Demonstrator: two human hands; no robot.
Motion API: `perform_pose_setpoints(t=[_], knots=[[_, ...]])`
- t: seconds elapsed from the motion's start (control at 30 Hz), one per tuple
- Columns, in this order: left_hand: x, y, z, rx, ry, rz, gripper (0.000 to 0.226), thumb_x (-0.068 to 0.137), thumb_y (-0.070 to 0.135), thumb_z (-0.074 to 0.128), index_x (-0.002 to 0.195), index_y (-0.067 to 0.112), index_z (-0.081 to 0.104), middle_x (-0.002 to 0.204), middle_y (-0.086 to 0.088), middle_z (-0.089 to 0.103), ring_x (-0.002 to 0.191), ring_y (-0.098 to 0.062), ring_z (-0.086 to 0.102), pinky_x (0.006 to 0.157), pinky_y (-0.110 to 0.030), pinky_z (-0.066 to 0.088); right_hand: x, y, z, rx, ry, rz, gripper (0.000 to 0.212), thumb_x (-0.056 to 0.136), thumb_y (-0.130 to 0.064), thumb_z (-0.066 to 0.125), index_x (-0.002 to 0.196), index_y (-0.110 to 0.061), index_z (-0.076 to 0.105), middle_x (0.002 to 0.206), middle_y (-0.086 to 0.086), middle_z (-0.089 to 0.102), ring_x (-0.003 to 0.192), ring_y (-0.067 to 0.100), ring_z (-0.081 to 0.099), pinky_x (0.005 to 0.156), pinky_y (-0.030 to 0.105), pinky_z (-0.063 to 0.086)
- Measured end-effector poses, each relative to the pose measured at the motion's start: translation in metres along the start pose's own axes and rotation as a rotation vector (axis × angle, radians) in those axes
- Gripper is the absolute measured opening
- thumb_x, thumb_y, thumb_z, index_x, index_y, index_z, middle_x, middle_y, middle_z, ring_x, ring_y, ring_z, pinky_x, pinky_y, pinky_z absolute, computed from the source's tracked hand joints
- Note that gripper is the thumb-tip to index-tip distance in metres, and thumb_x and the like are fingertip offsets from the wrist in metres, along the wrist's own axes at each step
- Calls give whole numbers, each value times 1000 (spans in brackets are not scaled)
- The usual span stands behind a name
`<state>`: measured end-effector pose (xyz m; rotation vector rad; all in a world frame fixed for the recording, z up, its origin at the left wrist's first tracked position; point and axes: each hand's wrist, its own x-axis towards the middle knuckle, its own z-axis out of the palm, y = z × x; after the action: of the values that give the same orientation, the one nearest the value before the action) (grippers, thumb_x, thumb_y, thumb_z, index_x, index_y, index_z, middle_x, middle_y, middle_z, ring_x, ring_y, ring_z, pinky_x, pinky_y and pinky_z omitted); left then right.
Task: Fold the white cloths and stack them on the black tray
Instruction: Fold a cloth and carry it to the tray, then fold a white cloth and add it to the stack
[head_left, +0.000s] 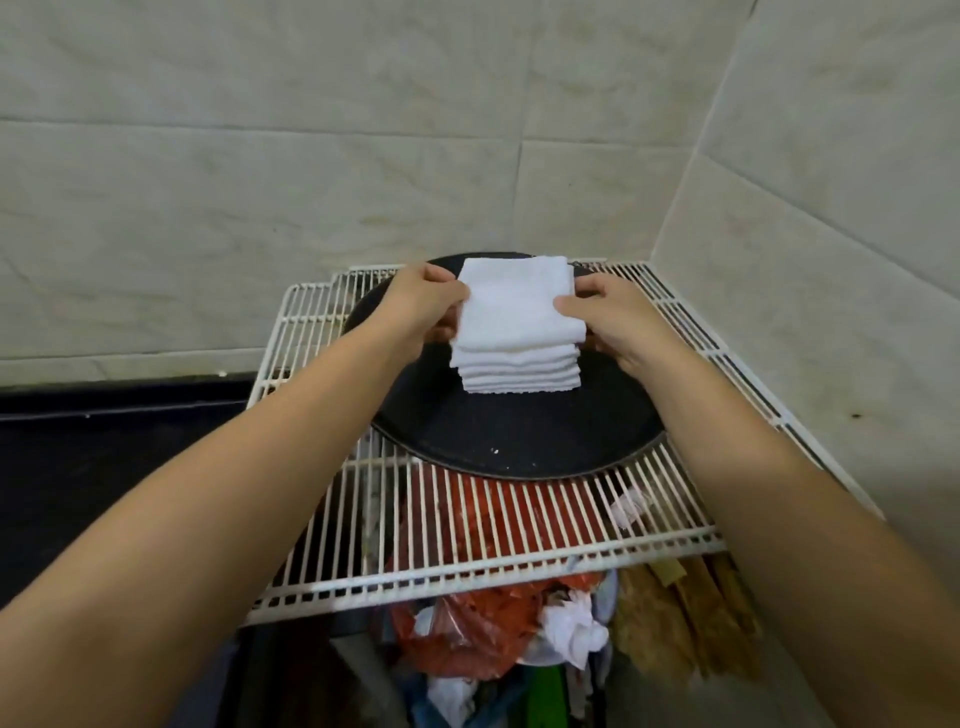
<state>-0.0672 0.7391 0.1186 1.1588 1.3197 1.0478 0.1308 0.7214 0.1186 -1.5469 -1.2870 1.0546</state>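
A stack of several folded white cloths (521, 371) stands on the round black tray (519, 441). The top folded cloth (519, 304) lies on that stack, tilted up toward the back. My left hand (421, 306) pinches its left edge, thumb on top and fingers under. My right hand (608, 317) pinches its right edge the same way. Both arms reach in from the bottom corners.
The tray sits on a white wire rack (519, 545) in a tiled corner. Under the rack are red plastic bags (467, 623), crumpled white paper (566, 629) and other clutter. A dark counter (104, 457) lies to the left.
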Motion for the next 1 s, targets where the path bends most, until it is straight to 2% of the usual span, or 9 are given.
perform_pose_setpoints(t=[0.13,0.23,0.33,0.4,0.5,0.77,0.87,0.93,1.0], knots=[[-13,2,-5,2,25,5,22,88,15,60,104,12,44,70,-3,51,52,-12,45,41,-21,35,-10,-15,-6,-42,137,-13,37,88,-24,63,122,-13,53,99,3,59,77,13,57,59,23,44],[-32,12,-25,11,66,48,20,90,19,58,104,13,44,76,-2,52,57,-11,46,45,-21,34,-26,-38,-11,-127,332,-110,37,87,-28,59,122,-16,53,104,1,57,91,15,55,66,23,43],[-65,15,-65,13,103,80,15,91,16,54,103,14,44,77,-2,52,57,-11,46,47,-21,34,-54,-65,10,-203,372,-243,34,89,-25,55,121,-14,56,105,1,57,92,15,53,76,24,39],[-92,12,-104,-6,137,98,15,92,12,50,105,13,43,76,-3,52,56,-11,45,49,-23,32,-78,-81,45,-249,317,-328,32,90,-24,53,120,-13,58,102,2,57,89,15,53,73,24,39],[-145,-2,-176,24,223,119,19,92,13,49,110,14,43,80,-3,55,59,-12,48,51,-25,34,-125,-97,122,-326,176,-443,28,93,-23,50,118,-12,58,102,2,58,93,15,53,79,23,38],[-329,-94,-423,374,583,49,25,91,19,50,115,14,46,91,-10,61,72,-20,56,52,-27,41,-269,-89,410,-469,-302,-705,23,93,-22,52,109,-9,62,109,14,63,89,20,56,82,26,43],[-408,-133,-495,517,729,-39,25,92,22,51,115,15,47,88,-4,60,67,-17,55,57,-27,42,-334,-77,506,-562,-451,-812,29,95,-30,49,117,-14,57,116,9,57,107,25,55,93,40,45],[-459,-161,-533,626,791,-115,24,93,24,51,114,15,49,87,0,58,67,-15,54,64,-28,43,-376,-70,560,-635,-549,-886,33,97,-33,46,124,-16,53,124,8,52,116,25,50,95,42,42],[-504,-191,-564,719,836,-217,26,93,24,50,117,13,50,91,-2,60,78,-19,56,73,-30,44,-414,-61,608,-704,-651,-965,35,98,-34,43,128,-17,50,130,7,49,120,26,46,95,42,38]])
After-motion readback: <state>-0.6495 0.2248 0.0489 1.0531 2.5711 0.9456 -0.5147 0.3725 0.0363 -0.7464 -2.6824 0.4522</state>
